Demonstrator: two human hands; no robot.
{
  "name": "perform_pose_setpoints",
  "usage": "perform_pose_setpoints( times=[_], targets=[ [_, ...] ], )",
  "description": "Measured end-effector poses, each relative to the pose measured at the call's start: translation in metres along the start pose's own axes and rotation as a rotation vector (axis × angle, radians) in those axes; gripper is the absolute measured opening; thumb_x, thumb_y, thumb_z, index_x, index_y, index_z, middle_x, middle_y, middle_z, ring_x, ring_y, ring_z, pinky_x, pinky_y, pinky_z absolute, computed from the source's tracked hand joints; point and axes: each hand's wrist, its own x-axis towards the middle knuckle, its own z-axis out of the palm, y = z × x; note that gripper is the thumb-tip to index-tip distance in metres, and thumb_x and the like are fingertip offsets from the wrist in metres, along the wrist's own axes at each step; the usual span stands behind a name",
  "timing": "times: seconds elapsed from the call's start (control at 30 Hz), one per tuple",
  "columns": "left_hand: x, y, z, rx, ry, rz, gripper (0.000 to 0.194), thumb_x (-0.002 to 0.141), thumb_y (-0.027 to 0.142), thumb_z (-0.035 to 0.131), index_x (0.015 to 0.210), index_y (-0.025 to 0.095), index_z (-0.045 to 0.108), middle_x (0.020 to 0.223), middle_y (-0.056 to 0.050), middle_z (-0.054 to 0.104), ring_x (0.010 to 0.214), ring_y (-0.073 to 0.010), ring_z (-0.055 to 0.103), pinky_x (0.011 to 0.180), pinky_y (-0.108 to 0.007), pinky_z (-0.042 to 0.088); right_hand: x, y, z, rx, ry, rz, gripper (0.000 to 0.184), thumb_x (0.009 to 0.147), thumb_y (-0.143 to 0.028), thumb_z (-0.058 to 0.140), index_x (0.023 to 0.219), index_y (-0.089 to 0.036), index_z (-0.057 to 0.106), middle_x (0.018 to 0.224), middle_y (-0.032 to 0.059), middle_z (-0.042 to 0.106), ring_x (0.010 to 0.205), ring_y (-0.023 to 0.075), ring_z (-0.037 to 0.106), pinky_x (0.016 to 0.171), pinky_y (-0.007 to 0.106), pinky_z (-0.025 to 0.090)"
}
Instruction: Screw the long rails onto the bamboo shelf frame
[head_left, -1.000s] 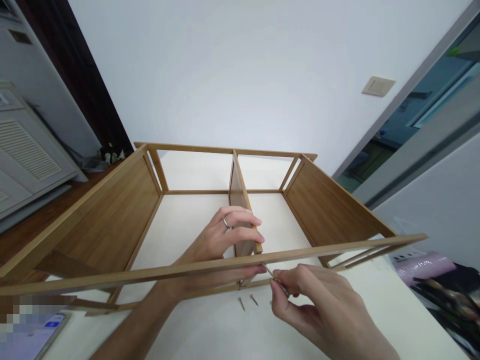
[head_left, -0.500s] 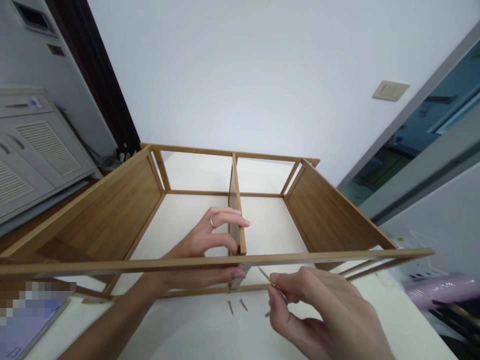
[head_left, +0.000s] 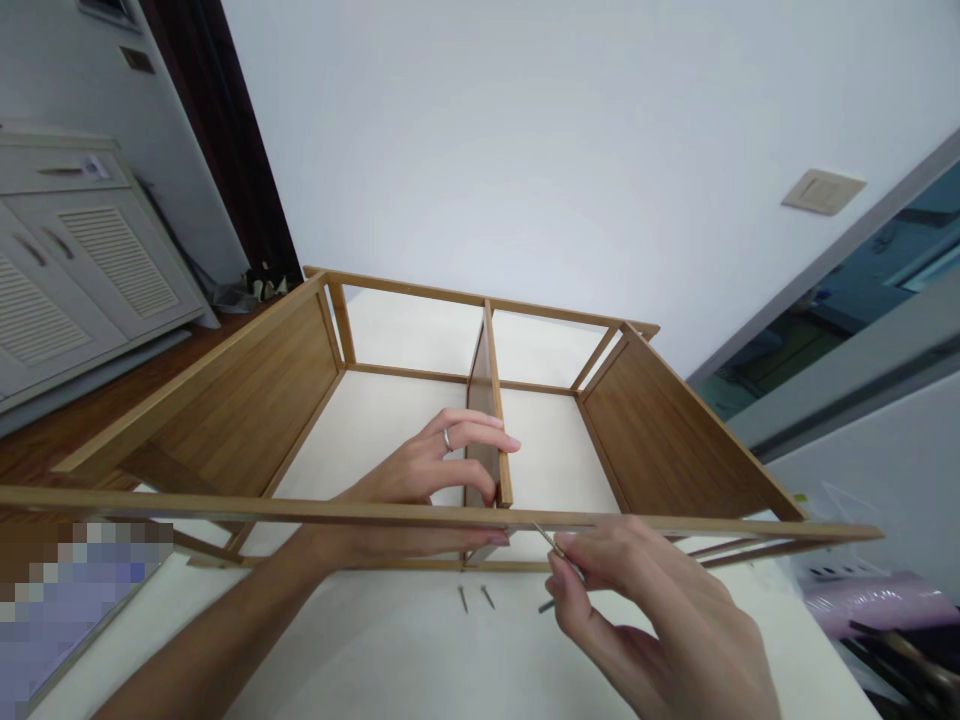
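A wooden frame with slatless side panels lies across a white surface. My left hand reaches over its near rail, fingers curled round the end of the middle divider and thumb low beneath the rail. Just right of that joint, my right hand pinches a long brass-coloured screw, its tip pointing up and left close to the rail. Whether the tip touches the wood I cannot tell. A thin grey rod end shows below the right fingers. Two loose screws lie on the white surface.
The white table carries the frame. A blurred-out flat item is at the lower left. Pink wrapped roll and dark objects stand at the right. Behind are a white wall and a louvred cabinet.
The view has shifted, so the frame and hands appear slightly further right. My right hand still pinches the screw, and my left hand keeps its hold on the divider.
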Motion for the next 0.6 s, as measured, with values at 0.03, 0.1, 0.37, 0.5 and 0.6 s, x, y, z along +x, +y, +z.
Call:
perform_pose_setpoints(
  times=[0.03,0.1,0.37,0.5,0.6],
  targets=[
    [-0.001,-0.001,0.000,-0.002,0.002,0.001,0.017,0.086,0.031,0.084,0.088,0.022,0.070,0.134,-0.010,0.071,0.136,-0.0280,0.057,0.114,-0.043,0.051,0.001,-0.001,0.002,0.013,0.030,-0.021,0.015,0.094,-0.007,0.063,0.099,-0.021,0.062,0.076,-0.0039,0.073,0.062,0.0100,0.070,0.076,0.027,0.063],
    [-0.002,-0.004,0.002,-0.004,0.006,0.015,0.017,0.087,0.032,0.083,0.090,0.022,0.069,0.136,-0.010,0.070,0.138,-0.0278,0.056,0.115,-0.043,0.051,0.004,-0.002,0.006,0.034,0.062,-0.052,0.020,0.091,-0.004,0.064,0.102,-0.021,0.063,0.081,-0.0032,0.077,0.070,0.0119,0.075,0.100,0.038,0.063],
    [-0.005,-0.012,0.008,-0.021,0.047,0.061,0.026,0.090,0.046,0.080,0.093,0.023,0.067,0.136,-0.010,0.070,0.136,-0.0281,0.058,0.114,-0.042,0.051,0.000,-0.003,0.011,0.030,-0.002,-0.026,0.016,0.092,-0.009,0.067,0.101,-0.022,0.064,0.083,-0.0023,0.079,0.081,0.0187,0.081,0.096,0.033,0.068],
    [-0.003,-0.013,0.011,-0.060,0.101,0.083,0.028,0.092,0.045,0.078,0.095,0.021,0.064,0.132,-0.011,0.072,0.134,-0.0270,0.059,0.112,-0.040,0.052,0.003,-0.005,0.012,0.047,-0.016,-0.047,0.021,0.089,-0.004,0.067,0.097,-0.023,0.061,0.076,-0.0053,0.075,0.070,0.0136,0.076,0.097,0.034,0.067],
    [-0.001,-0.012,0.010,-0.059,0.111,0.086,0.026,0.091,0.040,0.080,0.098,0.021,0.063,0.129,-0.010,0.074,0.132,-0.0260,0.061,0.110,-0.039,0.054,0.007,-0.011,0.013,-0.015,-0.023,-0.052,0.025,0.087,0.000,0.064,0.095,-0.023,0.059,0.072,-0.0066,0.071,0.056,0.0097,0.066,0.080,0.031,0.066]
  ],
)
